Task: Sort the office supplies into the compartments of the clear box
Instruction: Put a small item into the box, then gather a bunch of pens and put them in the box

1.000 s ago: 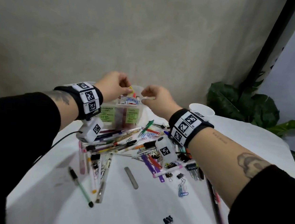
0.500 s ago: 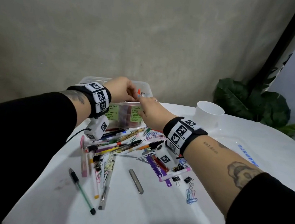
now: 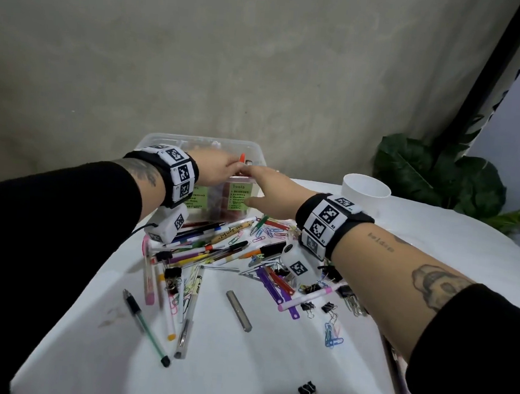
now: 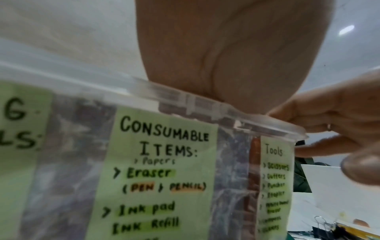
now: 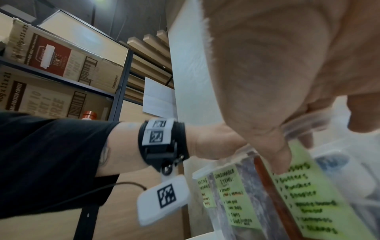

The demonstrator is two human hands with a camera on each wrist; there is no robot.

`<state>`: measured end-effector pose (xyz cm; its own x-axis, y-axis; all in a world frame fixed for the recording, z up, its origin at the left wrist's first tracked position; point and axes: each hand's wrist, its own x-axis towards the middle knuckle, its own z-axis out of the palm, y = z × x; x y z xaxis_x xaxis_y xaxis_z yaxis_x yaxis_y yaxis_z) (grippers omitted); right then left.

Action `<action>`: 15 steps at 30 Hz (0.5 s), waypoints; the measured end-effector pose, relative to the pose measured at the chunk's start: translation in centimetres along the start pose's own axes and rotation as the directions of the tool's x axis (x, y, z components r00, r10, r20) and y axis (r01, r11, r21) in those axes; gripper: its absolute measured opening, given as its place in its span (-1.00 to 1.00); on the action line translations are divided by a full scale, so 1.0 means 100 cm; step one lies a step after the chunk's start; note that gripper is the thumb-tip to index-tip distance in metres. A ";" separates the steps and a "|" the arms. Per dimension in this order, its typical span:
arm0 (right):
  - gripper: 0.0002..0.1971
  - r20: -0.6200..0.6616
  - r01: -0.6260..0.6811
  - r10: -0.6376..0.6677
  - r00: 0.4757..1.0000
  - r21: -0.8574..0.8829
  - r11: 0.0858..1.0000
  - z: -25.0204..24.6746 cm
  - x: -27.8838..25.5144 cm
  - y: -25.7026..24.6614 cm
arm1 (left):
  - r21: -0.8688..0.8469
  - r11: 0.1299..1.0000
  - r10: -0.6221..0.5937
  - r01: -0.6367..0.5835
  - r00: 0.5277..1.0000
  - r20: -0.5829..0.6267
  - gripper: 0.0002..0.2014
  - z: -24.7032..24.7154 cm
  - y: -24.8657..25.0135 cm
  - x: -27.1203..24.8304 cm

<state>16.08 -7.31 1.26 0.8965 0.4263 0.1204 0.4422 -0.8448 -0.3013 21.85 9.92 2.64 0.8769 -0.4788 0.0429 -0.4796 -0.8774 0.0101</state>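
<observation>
1. Table: white cover, near and right edges cut off by the frame.
2. Clear box: far side of the table; contents hard to make out through its walls. Green labels on the front read "Consumable Items" and "Tools".
3. Left hand: reaches over the box rim; fingers hidden, so grasp cannot be told.
4. Right hand: fingers over the rim, thumb on the front wall, gripping the box.
5. Pens, clips lie scattered before the box.
</observation>
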 end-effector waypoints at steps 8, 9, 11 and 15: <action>-0.81 -0.106 -0.104 0.121 0.987 0.153 0.983 -0.028 -0.055 0.020 | -0.234 0.924 0.278 -0.302 0.952 -0.130 -0.89 -0.006 0.045 -0.056; -0.88 -0.029 -0.121 0.127 0.992 0.149 0.981 -0.029 -0.066 0.021 | -0.282 0.911 0.325 -0.302 0.945 0.038 -0.82 -0.005 0.052 -0.067; -0.94 0.195 -0.154 0.132 0.972 0.105 0.983 -0.028 -0.089 0.019 | -0.355 0.904 0.369 -0.238 0.854 0.366 -0.68 -0.003 0.062 -0.088; -0.88 0.461 -0.125 0.109 0.881 0.003 0.992 -0.012 -0.123 0.017 | -0.299 0.938 0.344 -0.178 0.600 0.722 -0.62 0.005 0.074 -0.126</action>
<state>5.87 -14.33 0.40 0.8257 0.4322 -0.3624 0.3271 -0.8904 -0.3167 7.22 9.44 1.64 0.3849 -0.6106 -0.6921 -0.6156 -0.7286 0.3004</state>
